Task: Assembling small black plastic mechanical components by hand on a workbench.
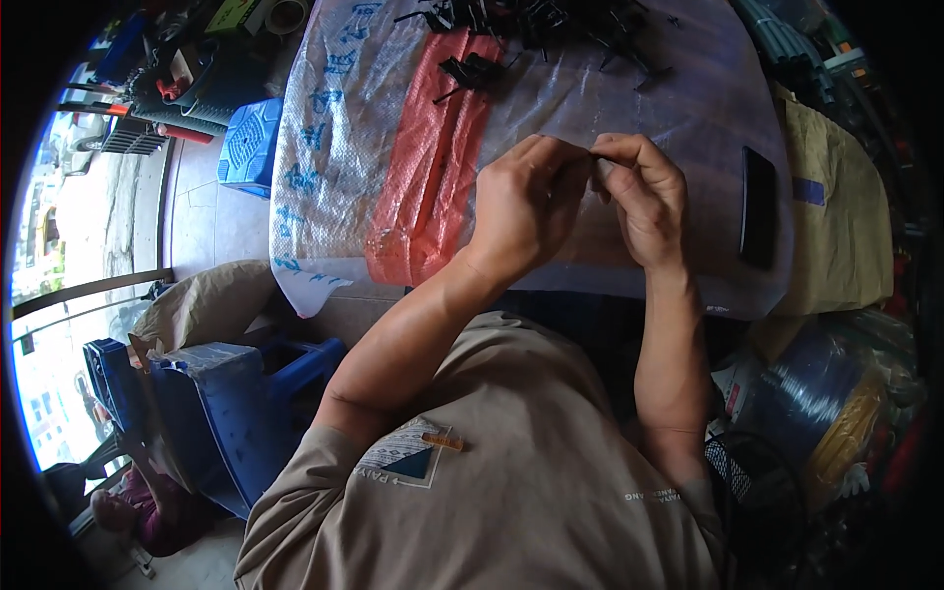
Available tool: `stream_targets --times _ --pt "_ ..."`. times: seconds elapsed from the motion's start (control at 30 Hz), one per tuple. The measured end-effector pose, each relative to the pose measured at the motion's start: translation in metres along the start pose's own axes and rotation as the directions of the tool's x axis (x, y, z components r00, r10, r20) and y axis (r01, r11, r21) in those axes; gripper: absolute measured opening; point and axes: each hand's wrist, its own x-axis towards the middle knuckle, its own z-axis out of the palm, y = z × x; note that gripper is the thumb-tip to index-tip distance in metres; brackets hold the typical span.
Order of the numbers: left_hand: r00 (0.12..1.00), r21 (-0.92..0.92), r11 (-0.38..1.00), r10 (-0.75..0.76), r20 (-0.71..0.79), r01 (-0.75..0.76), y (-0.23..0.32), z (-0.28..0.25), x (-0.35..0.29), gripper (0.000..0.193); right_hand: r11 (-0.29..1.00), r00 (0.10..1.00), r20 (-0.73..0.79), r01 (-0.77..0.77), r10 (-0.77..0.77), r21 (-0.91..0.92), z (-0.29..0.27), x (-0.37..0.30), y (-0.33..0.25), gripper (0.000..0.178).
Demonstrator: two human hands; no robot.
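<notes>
Above the near part of a table covered with a woven plastic sheet [551, 88], my two hands meet fingertip to fingertip. My left hand [531, 197] is closed, its thumb and fingers pinched together. Against it, my right hand [644, 197] pinches too, thumb against forefinger. A tiny dark bit shows between the fingertips, too small and too covered to name. Beyond the hands, at the far side of the table, lies a loose pile of black, thin-legged plastic pieces [551, 25]. One small black clump [472, 71] sits apart on the sheet's red stripe [433, 167].
A dark phone-like slab [757, 206] lies at the table's right. Left of the table stands a blue stool [250, 147]; a blue bin [221, 413] is nearer me. Sacking [836, 206] and a plastic-wrapped bundle [816, 383] fill the right. Another person [147, 506] is at the lower left.
</notes>
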Motion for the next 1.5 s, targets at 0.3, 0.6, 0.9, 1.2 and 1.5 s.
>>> stream_targets --times 0.3,0.6,0.9,1.2,1.5 --pt "0.696 -0.542 0.438 -0.495 0.521 0.717 0.000 -0.018 0.006 0.025 0.980 0.987 0.106 -0.102 0.121 -0.171 -0.008 -0.009 -0.021 0.015" --pt "0.939 -0.140 0.984 -0.061 0.338 0.114 -0.008 -0.023 0.001 0.025 0.940 0.960 0.133 -0.206 0.248 -0.271 -0.009 -0.008 -0.029 0.012" --pt "0.973 0.045 0.997 -0.071 0.219 0.063 -0.004 -0.040 0.007 0.022 0.914 0.935 0.176 -0.238 0.307 -0.328 0.012 0.013 -0.036 0.009" --pt "0.996 0.076 0.995 -0.065 0.056 0.060 -0.016 -0.068 0.005 0.019 0.902 0.900 0.308 -0.175 0.309 -0.394 0.041 0.048 -0.031 0.006" --pt "0.882 -0.254 0.850 -0.409 0.234 0.462 -0.011 -0.092 0.008 0.024 0.888 0.802 0.408 -0.311 0.436 -0.339 0.051 0.067 -0.028 0.014"
